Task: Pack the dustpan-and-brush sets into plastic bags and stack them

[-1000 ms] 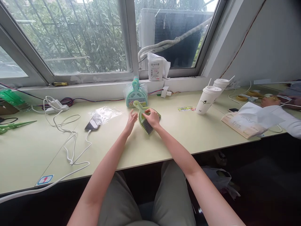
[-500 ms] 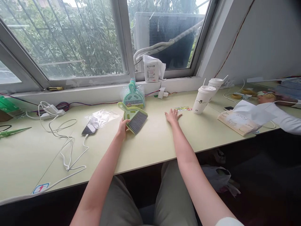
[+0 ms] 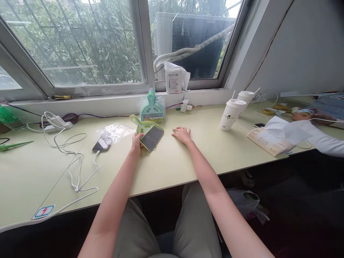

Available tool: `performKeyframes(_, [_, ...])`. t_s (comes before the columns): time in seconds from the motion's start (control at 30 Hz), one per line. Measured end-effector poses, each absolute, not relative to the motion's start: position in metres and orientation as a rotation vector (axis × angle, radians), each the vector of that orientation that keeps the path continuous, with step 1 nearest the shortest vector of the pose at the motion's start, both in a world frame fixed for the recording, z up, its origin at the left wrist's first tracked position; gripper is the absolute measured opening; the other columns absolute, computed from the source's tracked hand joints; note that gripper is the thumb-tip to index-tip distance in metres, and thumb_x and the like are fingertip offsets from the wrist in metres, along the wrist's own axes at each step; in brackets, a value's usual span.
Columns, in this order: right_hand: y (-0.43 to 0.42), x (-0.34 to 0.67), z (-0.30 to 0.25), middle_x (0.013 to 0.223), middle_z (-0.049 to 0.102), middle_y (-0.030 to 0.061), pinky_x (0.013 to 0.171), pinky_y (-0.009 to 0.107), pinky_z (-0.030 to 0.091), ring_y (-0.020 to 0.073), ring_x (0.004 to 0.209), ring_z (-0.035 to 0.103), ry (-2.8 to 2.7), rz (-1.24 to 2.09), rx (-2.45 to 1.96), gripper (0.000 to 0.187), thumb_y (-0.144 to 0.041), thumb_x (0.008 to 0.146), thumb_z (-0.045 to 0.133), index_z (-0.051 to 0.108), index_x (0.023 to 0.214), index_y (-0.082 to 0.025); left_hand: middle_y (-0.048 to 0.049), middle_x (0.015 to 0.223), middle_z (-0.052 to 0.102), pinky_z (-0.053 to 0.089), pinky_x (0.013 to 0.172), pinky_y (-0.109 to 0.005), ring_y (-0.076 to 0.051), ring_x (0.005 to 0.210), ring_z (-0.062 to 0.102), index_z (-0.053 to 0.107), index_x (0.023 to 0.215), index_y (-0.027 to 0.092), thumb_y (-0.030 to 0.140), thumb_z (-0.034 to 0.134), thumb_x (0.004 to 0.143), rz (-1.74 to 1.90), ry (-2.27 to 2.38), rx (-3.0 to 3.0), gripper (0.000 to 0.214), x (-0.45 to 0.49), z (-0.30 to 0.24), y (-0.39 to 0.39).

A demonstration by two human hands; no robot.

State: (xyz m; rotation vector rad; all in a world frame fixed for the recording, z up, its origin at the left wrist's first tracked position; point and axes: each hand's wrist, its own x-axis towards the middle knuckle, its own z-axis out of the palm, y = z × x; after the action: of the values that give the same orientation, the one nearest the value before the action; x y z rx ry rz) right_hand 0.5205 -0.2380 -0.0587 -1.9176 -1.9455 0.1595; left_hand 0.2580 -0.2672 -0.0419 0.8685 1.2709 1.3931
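Observation:
My left hand (image 3: pixel 136 141) is closed round the left edge of a light green dustpan (image 3: pixel 142 124) with a small brush (image 3: pixel 152 138) nested on it, grey bristles up. The set is tilted over the table, its handle pointing away to the left. To its right, my right hand (image 3: pixel 182 135) is low over the tabletop, fingers apart and a little bent, with nothing visible in them. Behind the set stands a stack of turquoise dustpan sets (image 3: pixel 152 107) in clear plastic, with a yellow label low on the front.
Left are a phone (image 3: pixel 101 143) on a charging cable, crumpled clear film (image 3: pixel 118 132) and a power strip (image 3: pixel 58 126). Right are two lidded white cups (image 3: pixel 231 115) with straws and a tissue pack (image 3: pixel 268 138). A co-worker's sleeve (image 3: pixel 324 138) reaches in at far right.
My right hand has moved left, toward the dustpan set. The colourful strip beside the cups no longer shows. My left hand and the set have shifted slightly left.

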Motion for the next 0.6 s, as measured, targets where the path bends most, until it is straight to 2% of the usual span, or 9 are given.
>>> performKeyframes(0.1, [-0.24, 0.517, -0.062, 0.141, 0.049, 0.0029, 0.11, 0.058, 0.012, 0.0254, 0.129, 0.039, -2.019, 0.225, -1.89, 0.033, -0.041, 0.093, 0.043, 0.061, 0.121, -0.035, 0.0003, 0.071, 0.056, 0.045, 0.049, -0.024, -0.014, 0.059, 0.057, 0.055, 0.1, 0.023, 0.025, 0.06, 0.067, 1.413, 1.273, 0.807, 0.033, 0.254, -0.043, -0.264])
performKeyframes(0.27, [-0.243, 0.501, -0.057, 0.142, 0.049, 0.0042, 0.112, 0.057, 0.015, 0.0253, 0.128, 0.042, -2.079, 0.101, -1.731, 0.036, -0.03, 0.094, 0.041, 0.059, 0.125, -0.031, 0.0001, 0.069, 0.055, 0.045, 0.049, -0.019, -0.01, 0.058, 0.054, 0.056, 0.086, 0.019, 0.02, 0.059, 0.068, 1.604, 1.136, 0.672, 0.019, 0.238, -0.041, -0.255])
performKeyframes(0.4, [-0.258, 0.461, -0.052, 0.147, 0.044, 0.0014, 0.111, 0.042, 0.026, 0.0226, 0.133, 0.039, -2.376, 0.162, -1.291, 0.04, -0.038, 0.093, 0.046, 0.055, 0.131, -0.03, -0.0008, 0.069, 0.056, 0.044, 0.047, -0.018, -0.01, 0.058, 0.054, 0.054, 0.075, 0.019, 0.02, 0.056, 0.07, 1.738, 0.995, 0.521, 0.006, 0.222, -0.037, -0.252])
performKeyframes(0.47, [-0.268, 0.439, -0.052, 0.149, 0.041, 0.0011, 0.11, 0.041, 0.027, 0.0229, 0.137, 0.035, -2.539, 0.221, -1.106, 0.044, -0.045, 0.094, 0.043, 0.051, 0.135, -0.031, -0.0005, 0.068, 0.055, 0.044, 0.046, -0.017, -0.009, 0.057, 0.053, 0.053, 0.072, 0.019, 0.02, 0.056, 0.07, 1.789, 0.962, 0.489, 0.004, 0.216, -0.035, -0.252])
performKeyframes(0.53, [-0.276, 0.423, -0.052, 0.145, 0.047, 0.0015, 0.108, 0.041, 0.027, 0.0233, 0.135, 0.038, -2.654, 0.26, -1.008, 0.045, -0.05, 0.095, 0.038, 0.05, 0.135, -0.034, 0.0, 0.068, 0.055, 0.044, 0.047, -0.017, -0.009, 0.057, 0.053, 0.052, 0.072, 0.019, 0.02, 0.057, 0.07, 1.815, 0.957, 0.468, 0.005, 0.213, -0.035, -0.253])
performKeyframes(0.6, [-0.281, 0.417, -0.05, 0.135, 0.057, 0.0043, 0.105, 0.041, 0.028, 0.0237, 0.126, 0.047, -2.676, 0.214, -1.039, 0.046, -0.053, 0.095, 0.033, 0.053, 0.132, -0.034, 0.0002, 0.068, 0.055, 0.044, 0.047, -0.016, -0.009, 0.058, 0.053, 0.052, 0.073, 0.019, 0.02, 0.057, 0.07, 1.815, 0.973, 0.451, 0.006, 0.212, -0.036, -0.252])
